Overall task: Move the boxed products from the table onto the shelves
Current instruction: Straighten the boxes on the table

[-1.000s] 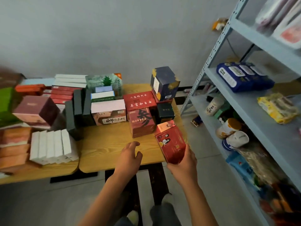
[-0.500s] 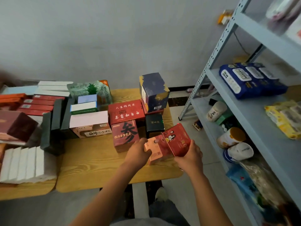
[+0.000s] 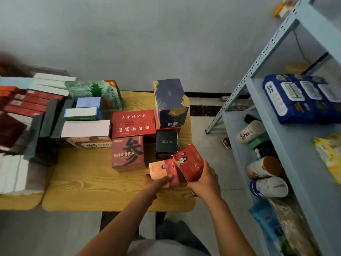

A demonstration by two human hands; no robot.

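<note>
A red box with a cartoon figure (image 3: 190, 162) is tilted up near the right front of the wooden table (image 3: 88, 185), held in my right hand (image 3: 205, 180). Next to it lies a pink and red box (image 3: 162, 169), which my left hand (image 3: 156, 182) grips, thumb on its top face. Behind them stand a dark red tea box (image 3: 128, 153), a small black box (image 3: 166, 144), a flat red box with white characters (image 3: 133, 123) and a tall navy box (image 3: 170, 103). The grey metal shelves (image 3: 287, 145) rise to the right.
More boxes crowd the table's left: white, grey, red and a green pineapple pack (image 3: 96, 91). The shelves hold blue packs (image 3: 295, 97), a yellow bag (image 3: 330, 154), jars and cups (image 3: 263, 167). Bare tiled floor lies between table and shelves.
My right hand carried the red box back over the table's front right. My left hand reached forward and took hold of the pink and red box beside it.
</note>
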